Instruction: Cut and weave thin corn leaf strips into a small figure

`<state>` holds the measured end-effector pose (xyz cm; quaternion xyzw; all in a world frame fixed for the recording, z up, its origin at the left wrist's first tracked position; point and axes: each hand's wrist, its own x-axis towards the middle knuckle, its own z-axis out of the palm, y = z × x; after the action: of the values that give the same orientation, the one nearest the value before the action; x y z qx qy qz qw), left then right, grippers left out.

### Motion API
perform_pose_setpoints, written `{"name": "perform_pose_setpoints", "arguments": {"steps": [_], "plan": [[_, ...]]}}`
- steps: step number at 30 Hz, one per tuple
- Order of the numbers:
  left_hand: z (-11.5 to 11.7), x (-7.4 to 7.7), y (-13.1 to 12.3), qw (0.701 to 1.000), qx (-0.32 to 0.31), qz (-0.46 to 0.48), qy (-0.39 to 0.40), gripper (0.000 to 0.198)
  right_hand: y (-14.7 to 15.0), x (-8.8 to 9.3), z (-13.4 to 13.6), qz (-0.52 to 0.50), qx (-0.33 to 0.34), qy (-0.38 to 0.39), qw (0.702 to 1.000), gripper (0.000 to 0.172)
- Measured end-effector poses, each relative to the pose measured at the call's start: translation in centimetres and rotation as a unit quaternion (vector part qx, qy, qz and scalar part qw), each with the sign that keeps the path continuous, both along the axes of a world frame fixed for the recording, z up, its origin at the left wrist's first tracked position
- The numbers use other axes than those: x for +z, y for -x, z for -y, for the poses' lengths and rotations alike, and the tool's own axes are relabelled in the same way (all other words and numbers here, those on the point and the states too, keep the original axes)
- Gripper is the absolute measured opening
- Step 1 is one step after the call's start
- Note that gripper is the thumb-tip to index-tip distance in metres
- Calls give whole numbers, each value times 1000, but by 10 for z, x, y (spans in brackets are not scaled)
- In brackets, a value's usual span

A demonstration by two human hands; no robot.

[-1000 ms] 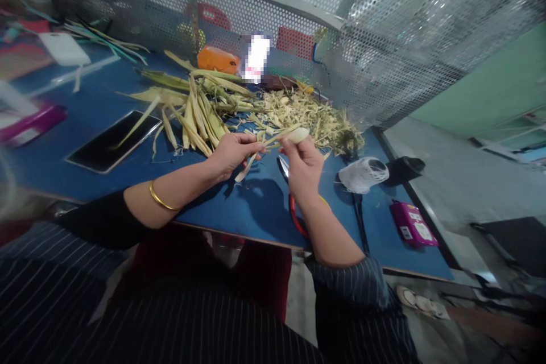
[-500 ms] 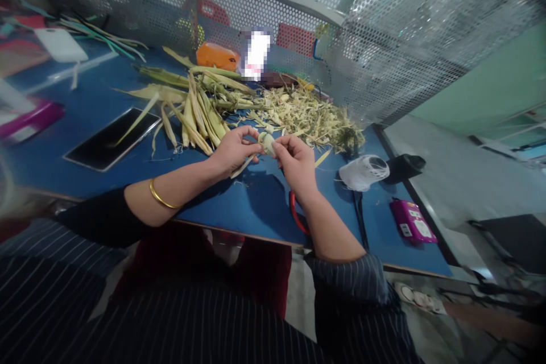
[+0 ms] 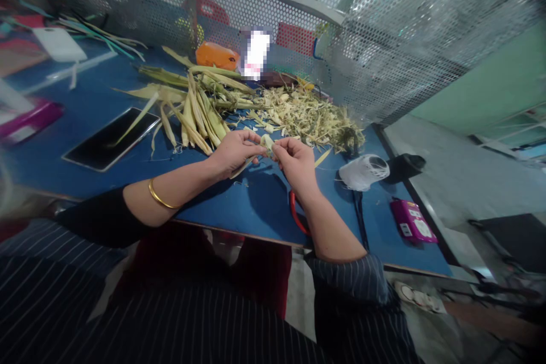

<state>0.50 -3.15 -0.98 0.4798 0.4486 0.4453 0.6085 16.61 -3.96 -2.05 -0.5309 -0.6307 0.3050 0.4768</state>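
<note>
Between my two hands is a small pale-green piece of corn husk (image 3: 267, 143), curled over on itself. My left hand (image 3: 237, 152) pinches it from the left, with a husk strip trailing below the fingers. On the other side my right hand (image 3: 296, 160) grips it between thumb and fingertips. Beyond my left hand lies a bundle of long corn husks (image 3: 197, 116). A heap of shredded husk scraps (image 3: 305, 114) spreads behind my right hand. Red scissor-like handles (image 3: 295, 213) show partly under my right wrist.
A dark-screened phone (image 3: 111, 137) with a husk strip across it lies at left. To the right stand a white thread spool (image 3: 364, 172), a black cone (image 3: 405, 168) and a magenta packet (image 3: 413, 220). An orange pouch (image 3: 216, 56) sits before the perforated metal screen (image 3: 273, 3).
The husk piece between my fingers has turned and folded slightly, and my left fingertips have moved a little to the right, closer to my right hand.
</note>
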Motion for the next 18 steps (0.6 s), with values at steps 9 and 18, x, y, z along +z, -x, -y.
{"name": "perform_pose_setpoints", "arguments": {"steps": [9,18], "plan": [[1,0,-2,999,18,-21,-17,22,2,4,5,32,-6,4,999,8],[-1,-11,0,990,8,-95,-105,21,2,3,4,31,-21,5,999,16]]}}
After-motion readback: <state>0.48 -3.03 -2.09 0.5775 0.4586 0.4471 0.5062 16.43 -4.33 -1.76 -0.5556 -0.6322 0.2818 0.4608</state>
